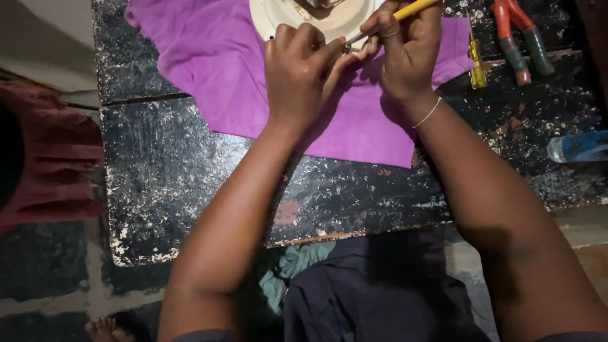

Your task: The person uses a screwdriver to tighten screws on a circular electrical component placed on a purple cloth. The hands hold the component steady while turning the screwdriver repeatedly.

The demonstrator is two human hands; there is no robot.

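My right hand (405,50) is curled tight around a yellow-handled screwdriver with a thin metal shaft (405,11), wrist bent and a thin pale bracelet (429,113) round it; the shaft slants down and left, its tip meeting the fingertips of my left hand (297,69); that hand is bunched with fingers together, thumb and forefinger pinched on something small at the tip, too small for me to tell what; both forearms reach up from the near edge of the worn black-painted wooden table (190,177), the two hands touching near the far edge.

Under the hands lies a purple cloth (215,57), spread across the far middle of the table; on it, at the far edge, sits a round cream-coloured disc-shaped housing (278,16), cut off by the frame, with some part at its centre that I cannot make out.

Toward the far right corner lie a small yellow clear-handled screwdriver (476,60) and red-and-green-handled pliers (516,38); a clear plastic bottle (579,145) rests at the right edge; a dull red garment (50,158) sits off the left edge.
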